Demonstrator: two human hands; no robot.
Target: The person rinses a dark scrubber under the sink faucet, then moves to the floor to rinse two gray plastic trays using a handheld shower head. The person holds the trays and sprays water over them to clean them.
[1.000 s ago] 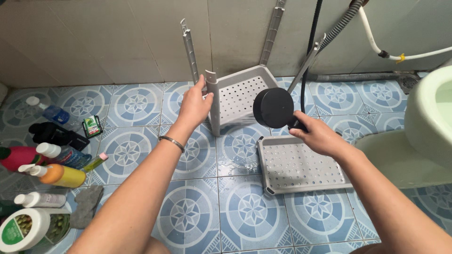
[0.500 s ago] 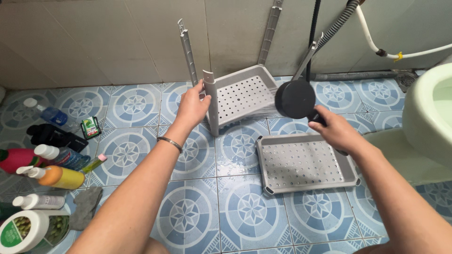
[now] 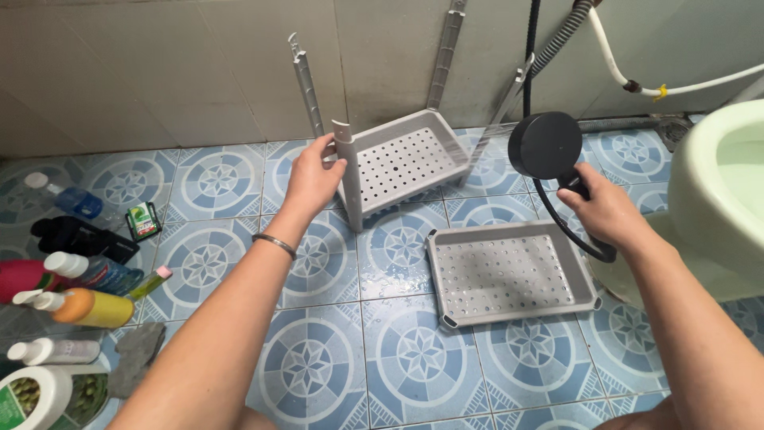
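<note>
Showerhead farther right vs before.

Shelf parts on a bathroom floor

The grey perforated plastic rack stands far against the wall; the loose grey perforated tray lies nearer, right; bottles lie left.

Left hand grips rack post; right hand aims shower head, apparently spraying.
</note>
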